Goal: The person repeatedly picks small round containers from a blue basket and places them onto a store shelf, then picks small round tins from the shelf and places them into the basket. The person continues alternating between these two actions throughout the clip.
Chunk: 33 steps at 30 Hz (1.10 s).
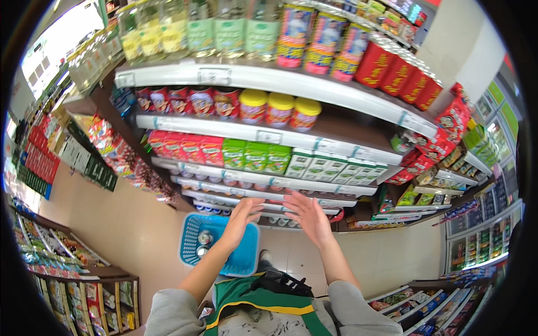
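My left hand (241, 220) and my right hand (309, 216) are raised before me with palms facing each other, fingers apart, nothing in either. Behind them stands a store shelf unit (269, 135). One tier carries red cartons (188, 149), green cartons (256, 156) and white-and-green boxes (323, 166) in a row. On the tier above are dark red canisters (201, 101) and yellow-lidded tubs (280, 108). A blue plastic shopping basket (248, 254) rests on the floor below my left hand, with metal-topped cans (204, 238) inside; my left forearm hides part of it.
Clear bottles (229, 33), tall pink-and-blue cans (325, 44) and red can packs (399, 71) fill the top shelf. Red snack bags (452, 122) hang at the right end. Low display racks stand at left (88, 273) and right (433, 306). Glass-door coolers (481, 252) line the far right.
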Motion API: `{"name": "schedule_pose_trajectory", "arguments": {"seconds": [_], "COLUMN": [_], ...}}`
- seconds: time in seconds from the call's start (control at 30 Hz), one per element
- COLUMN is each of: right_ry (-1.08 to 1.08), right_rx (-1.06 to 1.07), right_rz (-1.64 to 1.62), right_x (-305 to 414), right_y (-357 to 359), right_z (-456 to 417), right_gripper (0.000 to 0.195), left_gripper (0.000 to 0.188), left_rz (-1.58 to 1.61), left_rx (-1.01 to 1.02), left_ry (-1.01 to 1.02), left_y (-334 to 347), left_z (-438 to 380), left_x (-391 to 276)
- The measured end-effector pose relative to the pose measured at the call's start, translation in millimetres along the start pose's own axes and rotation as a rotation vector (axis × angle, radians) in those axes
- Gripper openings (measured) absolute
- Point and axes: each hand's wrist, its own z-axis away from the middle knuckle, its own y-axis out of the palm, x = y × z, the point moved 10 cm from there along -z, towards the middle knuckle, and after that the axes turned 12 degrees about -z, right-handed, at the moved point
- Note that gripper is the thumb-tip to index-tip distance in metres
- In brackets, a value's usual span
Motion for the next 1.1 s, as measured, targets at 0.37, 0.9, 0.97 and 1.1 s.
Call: {"name": "schedule_pose_trajectory", "arguments": {"seconds": [0.37,0.9,0.97,1.1], "right_ry": [-0.497,-0.755,-0.745,-0.752], "right_rx": [-0.193,-0.477,-0.452,-0.405], "right_rz": [0.153,0.221,0.195,0.132], "right_x": [214,372,372,373], "right_y": [-87,-193,-191,-191], "right_z": [74,72,67,63], "right_gripper": [0.067,0.070,0.070,0.070], "left_gripper": [0.040,0.065,0.065,0.060], "left_rz": [-0.058,0.032,0.068,0.145], "left_rx": [0.397,0.341,0.357,0.377], "left_ry": [0.195,0.192,0.150,0.126], "left_y": [213,397,402,408], "left_z": [-100,-251,-259,-258], "left_x": [-88,-111,-104,-102]}}
